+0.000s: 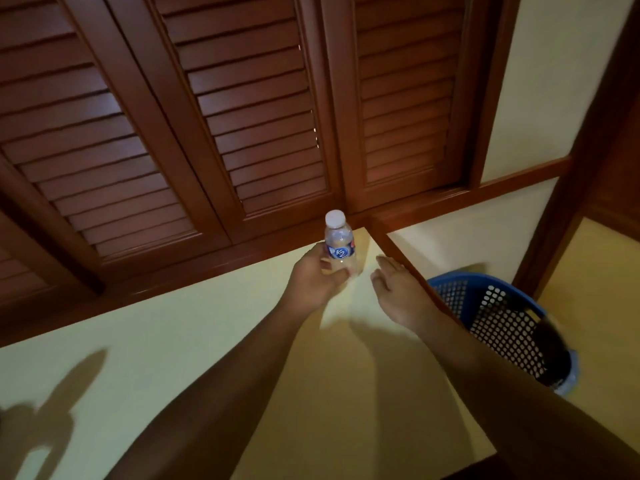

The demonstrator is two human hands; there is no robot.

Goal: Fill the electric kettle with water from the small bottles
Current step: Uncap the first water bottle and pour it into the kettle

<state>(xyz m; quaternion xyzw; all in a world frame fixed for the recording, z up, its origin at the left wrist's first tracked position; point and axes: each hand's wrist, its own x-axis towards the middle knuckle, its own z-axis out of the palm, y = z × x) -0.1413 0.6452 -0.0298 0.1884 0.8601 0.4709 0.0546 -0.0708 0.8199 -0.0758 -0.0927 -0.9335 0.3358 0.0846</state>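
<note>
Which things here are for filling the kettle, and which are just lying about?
For the job:
- bottle, with its cap on
- left hand, holding the bottle
- right hand, open beside it
(No kettle is in view.)

Just lying about:
- basket, blue, on the right
- shutters, wooden, behind

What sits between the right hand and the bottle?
Nothing: in the head view only bare pale yellow surface separates the right hand from the bottle the left hand grips.
</note>
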